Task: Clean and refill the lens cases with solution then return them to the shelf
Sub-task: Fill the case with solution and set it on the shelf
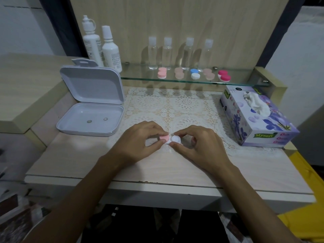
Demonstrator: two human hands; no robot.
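A small lens case [170, 139] with one pink cap and one white side lies on the lace mat [184, 106] near the table's front. My left hand [140, 139] pinches the pink cap between thumb and fingers. My right hand [198, 142] pinches the white side the same way. Two white solution bottles [101, 48] stand at the left end of the glass shelf [245, 82]. On the shelf lie several more lens cases: pink [162, 73], beige [178, 73], blue and white [195, 73], beige [209, 74] and magenta [224, 75].
An open grey plastic box [91, 109] sits to the left, with two small round things in its base. A purple tissue box [254, 116] stands at the right. Several clear small bottles [177, 53] line the back of the shelf.
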